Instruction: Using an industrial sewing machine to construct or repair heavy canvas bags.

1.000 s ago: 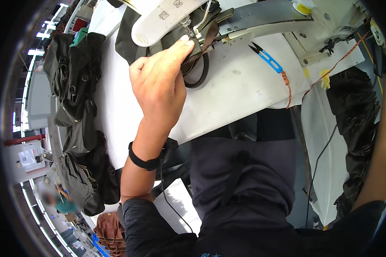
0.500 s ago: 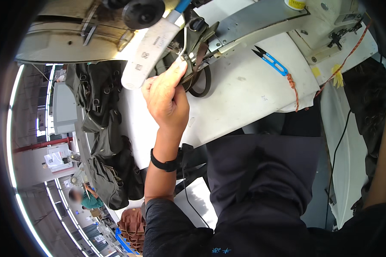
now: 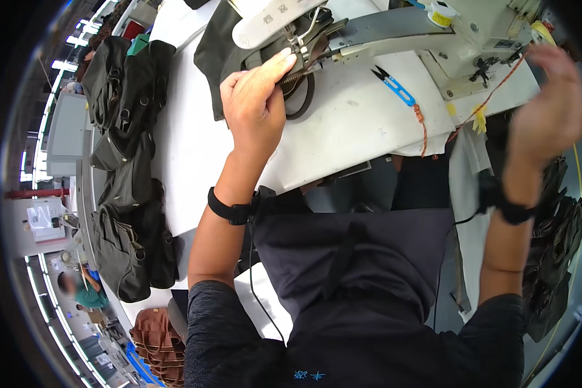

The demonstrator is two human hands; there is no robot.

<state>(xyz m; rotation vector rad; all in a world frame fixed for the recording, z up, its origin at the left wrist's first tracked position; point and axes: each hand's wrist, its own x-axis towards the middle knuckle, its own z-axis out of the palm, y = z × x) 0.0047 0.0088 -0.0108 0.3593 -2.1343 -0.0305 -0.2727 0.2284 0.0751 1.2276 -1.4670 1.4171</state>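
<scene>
My left hand (image 3: 257, 97) is closed at the sewing machine's needle area, its fingertips gripping the zippered edge of a dark olive fabric bag piece (image 3: 215, 64). A dark strap loop (image 3: 306, 103) hangs beside those fingers. Just above is the machine's white head (image 3: 268, 24), and its long grey bed arm (image 3: 388, 29) runs off to the right. My right hand (image 3: 549, 110) is raised at the far right, beside the machine's body (image 3: 485, 39). Motion smears its fingers, so I cannot make out whether they hold anything.
Blue thread snips (image 3: 398, 89) with an orange cord lie on the white table (image 3: 343, 129). Olive bags (image 3: 126, 161) are piled along the left, brown ones (image 3: 158, 343) lower down. More dark fabric (image 3: 553, 258) hangs at right. A person (image 3: 90, 294) sits in the distance.
My right hand has come up from the right rim to beside the machine. The view has shifted, showing more of the olive piece. My left hand keeps its grip at the needle.
</scene>
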